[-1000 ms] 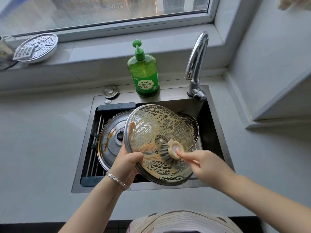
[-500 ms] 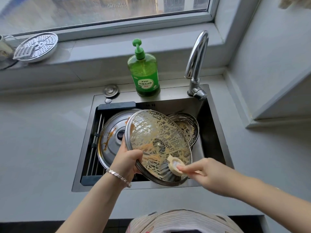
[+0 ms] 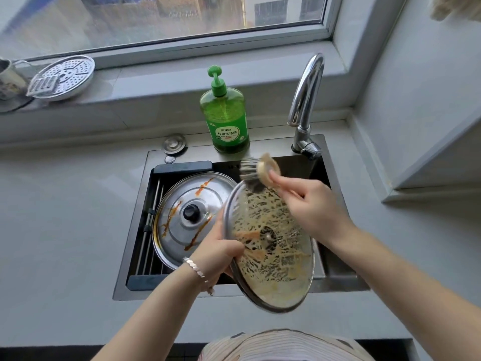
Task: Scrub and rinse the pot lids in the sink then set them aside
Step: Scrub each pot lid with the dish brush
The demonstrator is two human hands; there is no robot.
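L hand grips glass lid at its 9 o'clock rim, tilted over sink. R hand, wrist bent, holds brush, bristles at lid's 12 o'clock edge. Stained steel lid lies in sink, 9 o'clock side.

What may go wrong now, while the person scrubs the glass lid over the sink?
The left hand grips the smeared glass lid by one edge only; it may slip and hit the steel lid beside it.
The brush works at the lid's far edge, near the soap bottle; a long stroke might knock it over.
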